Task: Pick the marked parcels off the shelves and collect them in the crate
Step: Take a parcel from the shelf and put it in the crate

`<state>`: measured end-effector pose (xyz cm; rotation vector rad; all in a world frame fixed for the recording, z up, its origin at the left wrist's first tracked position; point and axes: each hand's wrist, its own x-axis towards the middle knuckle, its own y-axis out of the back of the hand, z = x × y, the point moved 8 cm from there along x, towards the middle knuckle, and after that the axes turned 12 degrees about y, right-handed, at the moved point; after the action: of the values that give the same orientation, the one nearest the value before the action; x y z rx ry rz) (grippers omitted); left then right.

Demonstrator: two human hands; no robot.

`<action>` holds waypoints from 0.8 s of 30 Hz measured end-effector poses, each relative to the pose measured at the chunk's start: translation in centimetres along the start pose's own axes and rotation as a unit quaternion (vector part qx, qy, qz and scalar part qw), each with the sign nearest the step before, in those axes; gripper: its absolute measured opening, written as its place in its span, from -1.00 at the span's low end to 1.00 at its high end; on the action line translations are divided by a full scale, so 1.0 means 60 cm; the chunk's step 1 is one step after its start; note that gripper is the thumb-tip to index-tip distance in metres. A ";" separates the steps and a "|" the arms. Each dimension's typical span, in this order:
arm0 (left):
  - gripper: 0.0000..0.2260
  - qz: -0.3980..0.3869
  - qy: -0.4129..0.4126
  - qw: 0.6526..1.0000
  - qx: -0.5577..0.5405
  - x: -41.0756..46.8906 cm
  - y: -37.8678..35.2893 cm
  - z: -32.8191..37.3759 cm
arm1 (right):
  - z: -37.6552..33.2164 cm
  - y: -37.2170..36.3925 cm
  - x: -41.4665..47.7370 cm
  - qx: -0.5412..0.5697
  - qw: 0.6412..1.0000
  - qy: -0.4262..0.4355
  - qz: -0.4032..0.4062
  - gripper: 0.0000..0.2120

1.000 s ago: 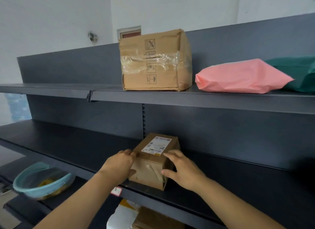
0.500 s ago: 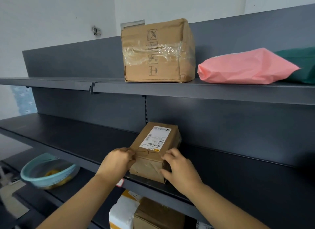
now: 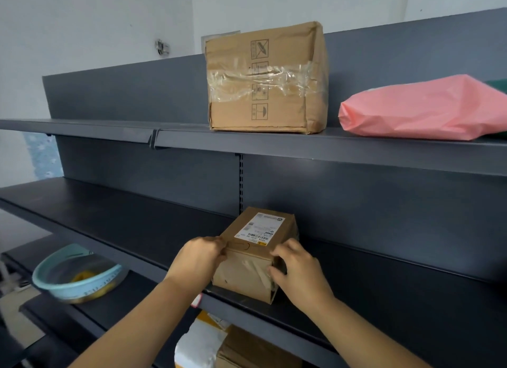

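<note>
A small brown cardboard parcel (image 3: 253,254) with a white shipping label on top sits at the front edge of the middle shelf (image 3: 137,225). My left hand (image 3: 199,260) grips its left front corner. My right hand (image 3: 297,271) grips its right front corner with curled fingers. The parcel's far side and bottom are hidden. No crate is in view.
On the top shelf (image 3: 301,145) stand a large taped cardboard box (image 3: 264,79), a pink poly bag (image 3: 422,108) and a green bag (image 3: 498,83) at the right edge. A light blue basin (image 3: 75,275) lies on a lower shelf at left. White and brown parcels (image 3: 219,345) sit below.
Both hands have stayed on the small parcel. Its front edge has come slightly forward on the shelf, and the view has shifted a little.
</note>
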<state>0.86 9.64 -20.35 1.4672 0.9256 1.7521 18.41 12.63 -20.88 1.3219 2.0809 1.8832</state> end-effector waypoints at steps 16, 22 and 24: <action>-0.49 -0.031 0.040 0.984 -0.173 -0.036 -0.011 -0.029 | 0.004 -0.013 -0.032 0.086 0.996 -0.031 0.015 -0.50; -0.57 0.020 0.062 0.985 -0.159 -0.077 0.014 -0.025 | -0.017 0.003 -0.082 0.075 0.996 -0.038 0.036 -0.48; -0.65 0.034 0.046 0.989 -0.134 -0.109 0.026 -0.014 | -0.031 0.008 -0.112 0.064 0.997 -0.008 0.050 -0.56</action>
<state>0.95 3.24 -22.51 1.2663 0.6601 1.9246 21.96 7.10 -23.31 1.4885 2.2017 1.7951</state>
